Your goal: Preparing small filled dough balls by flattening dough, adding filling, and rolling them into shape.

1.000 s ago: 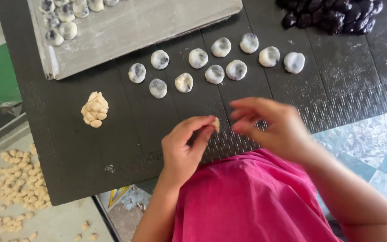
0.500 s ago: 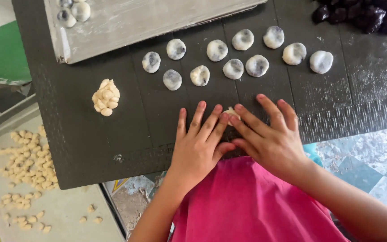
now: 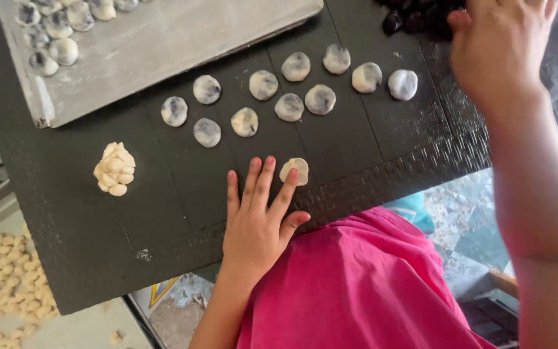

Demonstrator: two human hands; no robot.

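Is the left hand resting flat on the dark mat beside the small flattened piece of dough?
Yes, the left hand lies open on the dark mat, fingertips beside the flattened dough piece.

We seem to be in a home kitchen or small food-making spot, working by hand: a dark mat (image 3: 163,213) covers the table, with rows of flattened dough rounds (image 3: 263,84) across the upper middle, a floured metal tray (image 3: 163,45) of filled balls at upper left, a heap of small dough pieces (image 3: 115,169) at centre left, dark filling (image 3: 414,16) at the top right, and patterned floor tiles (image 3: 460,220) at lower right
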